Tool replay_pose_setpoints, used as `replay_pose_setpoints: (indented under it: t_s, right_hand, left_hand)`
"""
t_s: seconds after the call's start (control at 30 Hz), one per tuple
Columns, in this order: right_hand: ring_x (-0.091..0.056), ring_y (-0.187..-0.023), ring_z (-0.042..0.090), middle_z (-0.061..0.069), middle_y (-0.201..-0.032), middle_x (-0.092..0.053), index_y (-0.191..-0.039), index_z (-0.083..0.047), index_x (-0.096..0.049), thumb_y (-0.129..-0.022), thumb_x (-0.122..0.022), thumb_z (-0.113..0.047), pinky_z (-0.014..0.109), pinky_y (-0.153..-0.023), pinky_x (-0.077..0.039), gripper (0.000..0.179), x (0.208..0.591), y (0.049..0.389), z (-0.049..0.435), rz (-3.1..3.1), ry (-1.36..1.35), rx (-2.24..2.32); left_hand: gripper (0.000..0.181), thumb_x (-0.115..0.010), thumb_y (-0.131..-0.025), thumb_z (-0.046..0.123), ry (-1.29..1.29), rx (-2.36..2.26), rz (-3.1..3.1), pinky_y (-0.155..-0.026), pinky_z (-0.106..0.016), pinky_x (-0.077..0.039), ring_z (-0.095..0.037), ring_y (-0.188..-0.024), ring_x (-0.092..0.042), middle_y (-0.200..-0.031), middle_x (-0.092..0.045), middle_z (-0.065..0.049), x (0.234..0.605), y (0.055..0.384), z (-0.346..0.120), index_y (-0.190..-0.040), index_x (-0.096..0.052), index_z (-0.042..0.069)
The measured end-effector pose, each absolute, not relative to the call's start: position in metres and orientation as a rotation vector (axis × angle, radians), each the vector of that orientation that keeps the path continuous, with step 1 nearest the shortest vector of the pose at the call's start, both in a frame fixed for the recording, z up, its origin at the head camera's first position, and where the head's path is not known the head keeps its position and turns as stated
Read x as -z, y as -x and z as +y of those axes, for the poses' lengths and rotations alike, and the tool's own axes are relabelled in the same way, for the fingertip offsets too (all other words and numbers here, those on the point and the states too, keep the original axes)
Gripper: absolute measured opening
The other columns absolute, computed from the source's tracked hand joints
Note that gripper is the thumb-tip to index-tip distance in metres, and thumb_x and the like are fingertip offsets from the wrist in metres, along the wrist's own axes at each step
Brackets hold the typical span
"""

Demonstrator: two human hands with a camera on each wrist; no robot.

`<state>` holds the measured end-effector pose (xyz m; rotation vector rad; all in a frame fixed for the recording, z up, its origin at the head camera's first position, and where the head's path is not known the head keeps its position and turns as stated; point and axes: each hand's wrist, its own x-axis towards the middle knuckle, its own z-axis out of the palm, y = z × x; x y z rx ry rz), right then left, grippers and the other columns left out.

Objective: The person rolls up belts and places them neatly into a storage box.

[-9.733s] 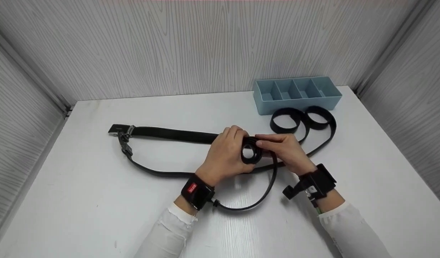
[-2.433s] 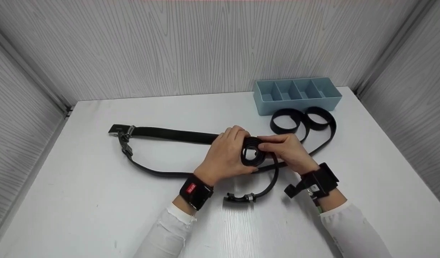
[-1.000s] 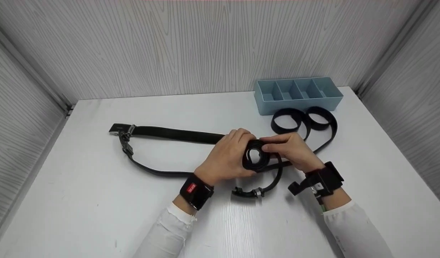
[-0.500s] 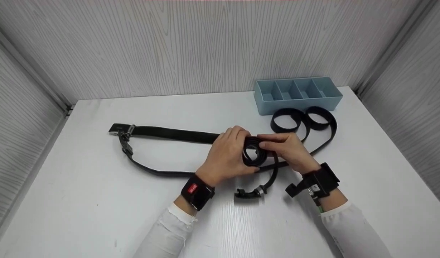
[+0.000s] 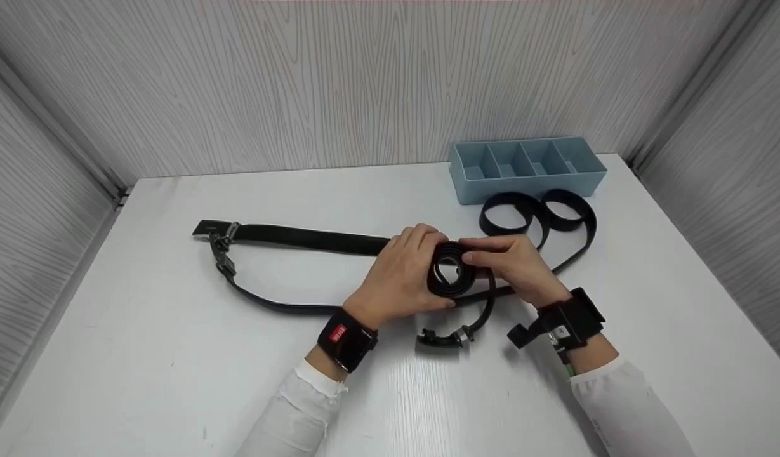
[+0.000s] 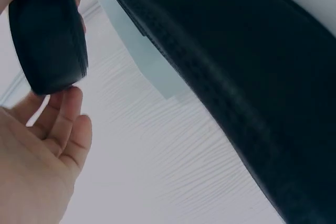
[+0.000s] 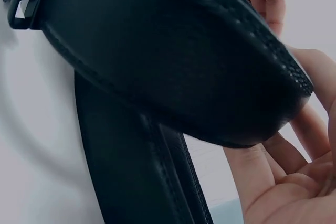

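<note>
Belt in hand: one glossy black leather-look belt (image 5: 464,282), wound into a coil of several turns, is at the centre of the white table (image 5: 142,368), its spiral edge towards the person. I cannot tell whether the coil touches the tabletop.
Change in coil: compared with the oldest frame, it is thicker and its unwound tail much shorter; the dark buckle end (image 5: 440,339), then out of sight by the left wrist, now shows below the hands. Since half a second ago, little has altered.
Left hand: one left hand (image 5: 402,276), curled round the coil's left side, fingers over the top, thumb underneath.
Right hand: one right hand (image 5: 516,266), nearly closed, pinching the coil's right edge between thumb and fingers.
Straps on table: two black straps, an upper flat strap (image 5: 307,239) and a lower narrow strap (image 5: 288,309), each starting from a buckle at left; both pass behind the hands.
Loops: two black round loops, a left loop (image 5: 491,225) and a right loop (image 5: 577,222), just in front of the box; unmoved.
Box: one pale blue oblong box (image 5: 523,188), four compartments, against the rear wall; unmoved.
Wrist units: two black strapped devices, left unit (image 5: 348,339) and right unit (image 5: 570,318).
Sleeves: two, white.
</note>
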<state>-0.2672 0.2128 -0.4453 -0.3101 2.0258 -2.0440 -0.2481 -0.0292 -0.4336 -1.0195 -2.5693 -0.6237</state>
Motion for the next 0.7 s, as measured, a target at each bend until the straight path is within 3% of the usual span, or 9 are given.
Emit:
replay_pose_setpoints:
  t_s: [0.23, 0.7]
  right_hand:
    - [-0.076, -0.099, 0.022, 0.011, -0.120, -0.075, -0.129, 0.002, -0.070, -0.092, -0.078, -0.005, 0.032, -0.083, -0.061, 0.039, 0.445, 0.268, 0.215, 2.040, 0.332, 1.976]
    - [-0.072, -0.109, 0.023, 0.013, -0.123, -0.074, -0.135, 0.005, -0.064, -0.093, -0.075, -0.004, 0.034, -0.089, -0.059, 0.044, 0.447, 0.265, 0.202, 1.950, 0.261, 2.157]
  left_hand:
    - [0.086, -0.094, -0.063, 0.052, 1.062, 0.617, -2.549, -0.093, -0.035, -0.049, -0.021, -0.111, -0.055, -0.126, -0.057, -0.004, 0.434, 0.246, -0.028, -0.128, -0.057, 0.009]
    - [0.086, -0.087, -0.063, 0.060, 0.802, 0.509, -2.513, -0.085, -0.036, -0.050, -0.022, -0.108, -0.058, -0.121, -0.058, -0.007, 0.436, 0.247, -0.023, -0.123, -0.058, 0.006]
